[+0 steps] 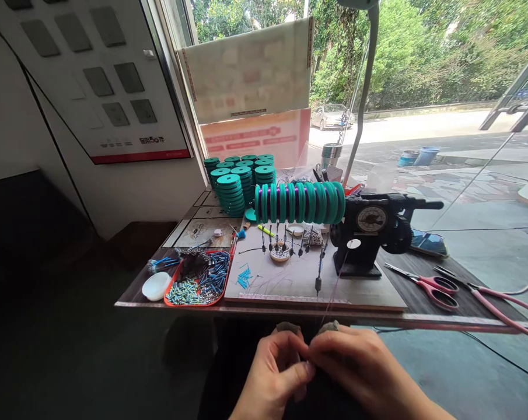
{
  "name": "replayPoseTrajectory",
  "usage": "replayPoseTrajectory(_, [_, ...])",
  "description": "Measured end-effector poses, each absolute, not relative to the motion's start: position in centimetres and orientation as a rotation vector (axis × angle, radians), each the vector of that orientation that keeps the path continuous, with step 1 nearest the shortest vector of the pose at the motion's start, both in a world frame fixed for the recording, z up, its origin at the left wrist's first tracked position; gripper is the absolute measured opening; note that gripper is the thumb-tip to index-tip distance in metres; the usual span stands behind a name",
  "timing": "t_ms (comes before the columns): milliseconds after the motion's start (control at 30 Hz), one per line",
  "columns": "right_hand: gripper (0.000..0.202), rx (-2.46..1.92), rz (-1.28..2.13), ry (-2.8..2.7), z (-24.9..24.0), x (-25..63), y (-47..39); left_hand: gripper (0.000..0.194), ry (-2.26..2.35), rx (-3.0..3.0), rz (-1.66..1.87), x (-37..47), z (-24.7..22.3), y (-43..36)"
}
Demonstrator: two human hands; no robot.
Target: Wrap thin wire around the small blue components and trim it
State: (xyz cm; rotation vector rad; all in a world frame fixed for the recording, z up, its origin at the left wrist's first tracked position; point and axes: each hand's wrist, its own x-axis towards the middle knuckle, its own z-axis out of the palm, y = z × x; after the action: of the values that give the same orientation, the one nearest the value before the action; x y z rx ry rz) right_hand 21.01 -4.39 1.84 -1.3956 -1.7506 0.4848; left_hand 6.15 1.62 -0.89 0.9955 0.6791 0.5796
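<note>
My left hand (pixel 281 373) and my right hand (pixel 360 364) meet at the fingertips below the table's front edge. A thin purplish line (pixel 336 286) runs down from the winding machine (pixel 372 224) to my right fingers, which are pinched on it. My left thumb and index finger are pressed together; whatever lies between them is too small to see. Greyish covers (pixel 287 328) wrap some fingertips. Green foam spools (pixel 299 201) sit in a row on the machine's shaft. Beneath them hang several dark small weights (pixel 318 284) on short lines.
Stacked green spools (pixel 229 195) stand at the back left. An orange tray (pixel 196 303) of small tubes and a white cup (pixel 156 286) are at left. Small scissors (pixel 434 287), pink-handled pliers (pixel 486 297) and a phone (pixel 427 242) lie at right. A lamp arm (pixel 364 87) rises behind.
</note>
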Motion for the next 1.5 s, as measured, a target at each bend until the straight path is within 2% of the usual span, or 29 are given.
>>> replayPoseTrajectory(133, [0.014,-1.369,0.425,-1.685,1.1,20.9,-4.8,0.031,0.678,0.878,0.529,6.5,-0.6,1.8])
replayPoseTrajectory(300, [0.011,-1.344,0.196,-1.542,-1.5,20.5,-6.2,0.027,0.621,0.689,0.485,6.9,-0.1,1.7])
replayPoseTrajectory(600, [0.016,-1.322,0.614,-1.385,-3.9,18.6,-6.2,0.023,0.588,0.669,0.527,6.8,-1.5,1.6])
replayPoseTrajectory(700, [0.019,-1.413,0.626,-1.312,-3.5,18.5,-6.3,0.022,0.585,0.706,0.543,6.8,-1.4,1.7])
replayPoseTrajectory(833, [0.019,-1.493,0.365,-1.488,-2.0,19.8,-6.0,0.021,0.603,0.748,0.556,6.8,-0.8,1.6])
replayPoseTrajectory(1033, [0.022,-1.480,-0.561,-1.644,0.4,22.2,-4.7,0.024,0.699,0.884,0.553,6.7,-0.4,1.8])
replayPoseTrajectory(1267, [0.029,-1.472,-0.690,-1.682,1.2,22.3,-3.7,0.012,0.702,1.026,0.506,6.7,-0.5,2.1])
replayPoseTrajectory(1500, [0.022,-1.442,-0.655,-1.682,1.5,22.6,-4.0,0.024,0.696,1.035,0.455,7.5,0.1,2.4])
